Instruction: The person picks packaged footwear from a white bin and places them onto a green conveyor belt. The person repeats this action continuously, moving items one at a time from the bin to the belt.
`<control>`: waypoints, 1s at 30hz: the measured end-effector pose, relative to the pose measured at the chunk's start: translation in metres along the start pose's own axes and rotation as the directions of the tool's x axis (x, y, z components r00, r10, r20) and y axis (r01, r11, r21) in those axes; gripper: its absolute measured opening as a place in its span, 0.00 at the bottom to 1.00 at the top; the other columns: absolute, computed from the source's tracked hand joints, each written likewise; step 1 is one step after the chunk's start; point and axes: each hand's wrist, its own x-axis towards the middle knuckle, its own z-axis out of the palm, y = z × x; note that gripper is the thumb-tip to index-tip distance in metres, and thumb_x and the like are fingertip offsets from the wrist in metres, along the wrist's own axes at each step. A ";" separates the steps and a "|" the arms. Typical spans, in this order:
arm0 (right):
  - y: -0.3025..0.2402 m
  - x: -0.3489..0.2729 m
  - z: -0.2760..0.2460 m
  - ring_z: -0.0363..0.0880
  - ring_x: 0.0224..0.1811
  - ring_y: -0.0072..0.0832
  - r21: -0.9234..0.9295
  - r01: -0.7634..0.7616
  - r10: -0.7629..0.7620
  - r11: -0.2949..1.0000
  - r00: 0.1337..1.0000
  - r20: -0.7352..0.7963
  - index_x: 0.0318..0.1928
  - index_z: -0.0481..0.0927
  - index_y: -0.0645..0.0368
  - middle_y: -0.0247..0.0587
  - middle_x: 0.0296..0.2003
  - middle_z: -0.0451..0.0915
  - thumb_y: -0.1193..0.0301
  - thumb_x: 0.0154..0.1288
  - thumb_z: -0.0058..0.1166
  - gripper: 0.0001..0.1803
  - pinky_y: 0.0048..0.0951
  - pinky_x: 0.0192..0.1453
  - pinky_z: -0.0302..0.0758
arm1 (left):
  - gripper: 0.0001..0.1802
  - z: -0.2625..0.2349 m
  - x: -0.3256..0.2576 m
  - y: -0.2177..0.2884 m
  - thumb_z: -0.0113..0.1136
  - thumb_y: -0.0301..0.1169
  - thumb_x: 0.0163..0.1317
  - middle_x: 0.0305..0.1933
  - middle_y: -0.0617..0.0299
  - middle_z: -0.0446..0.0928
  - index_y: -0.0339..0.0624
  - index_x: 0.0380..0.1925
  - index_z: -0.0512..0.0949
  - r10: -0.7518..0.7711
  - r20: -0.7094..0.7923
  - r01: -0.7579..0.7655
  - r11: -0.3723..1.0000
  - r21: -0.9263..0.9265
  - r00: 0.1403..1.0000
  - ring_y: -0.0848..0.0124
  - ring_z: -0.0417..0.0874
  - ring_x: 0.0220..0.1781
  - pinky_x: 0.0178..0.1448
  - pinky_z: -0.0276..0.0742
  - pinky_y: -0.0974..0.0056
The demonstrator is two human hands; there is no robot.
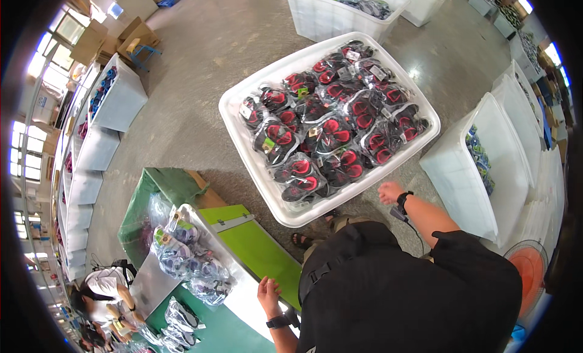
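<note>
**A bin of bagged shoes, both hands off it**

We judge the packing well along: black shoes with red linings cover the white bin from wall to wall, and every pair we can make out is bagged. We cannot tell how deep the layers go. Pale shoes, also bagged, lie heaped on the table at lower left; whether they are left over from this work, the view does not show.

Our right hand hangs just beside the bin's near rim, its fingers curled; we cannot tell whether they close on anything. Our left hand is by the table edge, fingers loosely bent and a little apart, with nothing seen between them.

The bags are clear, thin and crinkled, catching light in hard glints. The bin looks like smooth plastic, a rounded rectangle with a thick rim. Near the table, a flat lime-green panel carries a metal strip, and a dull green cloth sags in folds.
</note>
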 end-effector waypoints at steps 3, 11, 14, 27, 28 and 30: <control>0.002 -0.011 0.033 0.80 0.23 0.25 -0.254 0.047 -0.023 0.966 0.995 0.096 0.48 0.75 0.64 0.40 0.28 0.80 0.67 0.63 0.58 0.17 0.27 0.22 0.75 | 0.21 -0.018 0.001 -0.014 0.58 0.33 0.68 0.43 0.59 0.80 0.33 0.57 0.72 -0.010 -0.015 0.010 1.000 -0.030 1.000 0.74 0.80 0.37 0.35 0.78 0.71; -0.024 -0.030 0.089 0.79 0.23 0.22 -0.393 0.223 -0.174 0.892 0.972 0.155 0.50 0.74 0.66 0.38 0.29 0.80 0.66 0.64 0.58 0.19 0.26 0.24 0.74 | 0.22 -0.082 0.005 -0.048 0.59 0.35 0.67 0.44 0.55 0.81 0.36 0.58 0.72 -0.042 -0.096 0.034 0.997 -0.074 0.995 0.70 0.83 0.39 0.37 0.81 0.66; -0.022 -0.025 0.099 0.76 0.21 0.23 -0.418 0.281 -0.233 0.864 0.959 0.164 0.39 0.78 0.62 0.35 0.25 0.78 0.65 0.64 0.56 0.12 0.26 0.24 0.72 | 0.23 -0.114 0.011 -0.067 0.60 0.38 0.67 0.45 0.56 0.80 0.38 0.58 0.72 -0.060 -0.140 0.048 0.995 -0.087 0.988 0.68 0.82 0.41 0.39 0.81 0.63; -0.001 -0.016 0.174 0.81 0.22 0.31 -0.533 0.205 -0.088 0.821 0.967 0.238 0.48 0.74 0.61 0.43 0.27 0.78 0.69 0.66 0.53 0.13 0.31 0.21 0.77 | 0.27 -0.271 0.044 -0.127 0.68 0.43 0.58 0.36 0.50 0.86 0.33 0.50 0.79 0.190 -0.462 -0.127 0.978 0.164 0.867 0.63 0.86 0.36 0.44 0.80 0.61; -0.001 -0.022 0.182 0.81 0.22 0.31 -0.540 0.223 -0.100 0.812 0.964 0.247 0.49 0.74 0.61 0.43 0.27 0.78 0.69 0.66 0.53 0.14 0.30 0.21 0.77 | 0.27 -0.288 0.053 -0.128 0.68 0.43 0.57 0.36 0.49 0.85 0.33 0.50 0.79 0.197 -0.493 -0.106 0.973 0.206 0.847 0.60 0.86 0.37 0.44 0.81 0.60; -0.006 -0.040 0.195 0.81 0.22 0.30 -0.558 0.253 -0.120 0.791 0.957 0.264 0.50 0.74 0.62 0.43 0.28 0.78 0.69 0.65 0.54 0.15 0.29 0.22 0.77 | 0.27 -0.323 0.067 -0.126 0.68 0.43 0.57 0.39 0.47 0.85 0.33 0.49 0.80 0.214 -0.520 -0.112 0.969 0.221 0.827 0.58 0.86 0.40 0.46 0.81 0.59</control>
